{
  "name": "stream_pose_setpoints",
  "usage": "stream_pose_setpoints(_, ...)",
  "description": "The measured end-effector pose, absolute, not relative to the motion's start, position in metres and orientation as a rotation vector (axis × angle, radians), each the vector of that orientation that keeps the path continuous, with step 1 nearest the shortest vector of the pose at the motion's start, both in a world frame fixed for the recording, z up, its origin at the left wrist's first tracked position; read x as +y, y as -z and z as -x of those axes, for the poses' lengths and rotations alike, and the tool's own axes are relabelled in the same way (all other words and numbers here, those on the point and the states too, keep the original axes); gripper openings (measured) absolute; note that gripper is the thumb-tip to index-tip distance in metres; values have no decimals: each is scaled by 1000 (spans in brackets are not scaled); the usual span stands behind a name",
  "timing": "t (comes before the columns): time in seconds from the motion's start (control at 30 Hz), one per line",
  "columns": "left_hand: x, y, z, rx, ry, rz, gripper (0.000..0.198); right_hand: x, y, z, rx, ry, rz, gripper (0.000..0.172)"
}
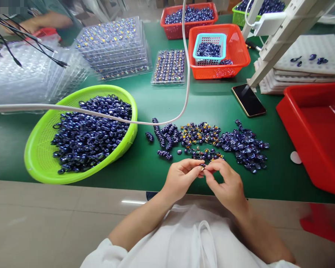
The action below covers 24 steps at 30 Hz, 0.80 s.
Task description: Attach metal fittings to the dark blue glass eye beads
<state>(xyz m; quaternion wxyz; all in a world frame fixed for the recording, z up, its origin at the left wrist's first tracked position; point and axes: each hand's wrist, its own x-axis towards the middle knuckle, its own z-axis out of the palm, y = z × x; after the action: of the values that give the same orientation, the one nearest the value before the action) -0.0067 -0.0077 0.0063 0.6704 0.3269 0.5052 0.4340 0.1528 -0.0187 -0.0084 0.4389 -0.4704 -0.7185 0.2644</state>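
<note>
My left hand (181, 178) and my right hand (225, 182) meet at the table's front edge, thumbs and fingertips pinched. Between them is a small dark, glossy earbud-like piece (203, 166) with a bit of yellow on it; both hands seem to grip it. Just beyond my fingers lies a pile of dark pieces with yellow parts (199, 134). To its right is a heap of dark glossy shells (244, 147). On its left, dark pieces sit in stacked rows (170, 136). A single dark shell (179, 152) lies apart near my left hand.
A green basket (30, 160) full of dark looped pieces stands left. Behind are stacked clear trays (123, 61), a filled tray (169, 67) and a red basket (240, 56). A phone (248, 99) and red bin (301, 111) are right. A white cable (188, 74) hangs across.
</note>
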Motion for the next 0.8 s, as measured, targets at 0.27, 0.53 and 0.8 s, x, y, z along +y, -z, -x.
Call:
stream_pose_setpoints(0.27, -16, 0, 8, 1096, -1000, -858, 27, -18, 7, -156, -1521, -1015, 1330, 7)
stream_pose_setpoints(0.53, -13, -3, 9, 1089, -933, -1008, 21, -20, 12, -164, -1465, -1243, 1182, 1)
stream_pose_setpoints(0.8, -7, -5, 9, 1065, -867, -824, 24, -18, 3, -184, -2103, -755, 835, 40)
